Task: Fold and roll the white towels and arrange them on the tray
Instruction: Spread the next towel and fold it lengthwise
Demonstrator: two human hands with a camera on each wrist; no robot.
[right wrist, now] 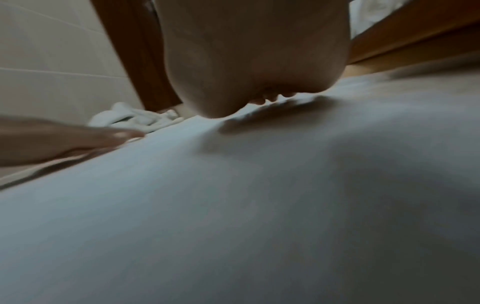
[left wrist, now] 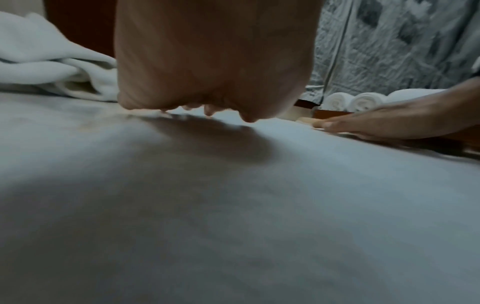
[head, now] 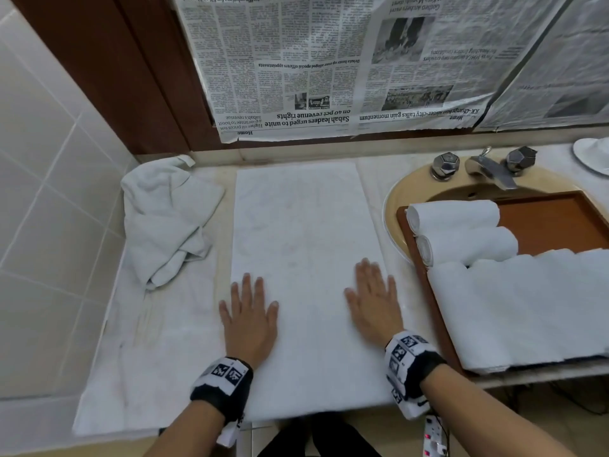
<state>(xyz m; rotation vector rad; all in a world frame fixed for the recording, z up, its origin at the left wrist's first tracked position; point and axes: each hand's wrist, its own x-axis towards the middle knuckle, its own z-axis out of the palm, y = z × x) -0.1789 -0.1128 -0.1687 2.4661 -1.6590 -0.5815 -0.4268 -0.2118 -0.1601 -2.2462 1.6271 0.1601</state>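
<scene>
A white towel (head: 303, 245) lies flat and folded into a long strip on the counter, running away from me. My left hand (head: 248, 311) presses flat on its near left part, fingers spread. My right hand (head: 374, 298) lies flat on its near right part. The brown tray (head: 557, 222) sits over the sink at right, holding two rolled towels (head: 461, 230) and a larger rolled or folded towel (head: 527, 308) in front. In the left wrist view the towel (left wrist: 233, 205) fills the frame under the palm (left wrist: 213, 61); the right wrist view shows the same towel (right wrist: 233, 205).
A crumpled white towel (head: 168, 216) lies at the counter's back left by the tiled wall. The sink (head: 402, 199) with its faucet (head: 491, 169) is at right. Newspaper (head: 329, 67) covers the back wall. A white dish (head: 593, 155) sits at far right.
</scene>
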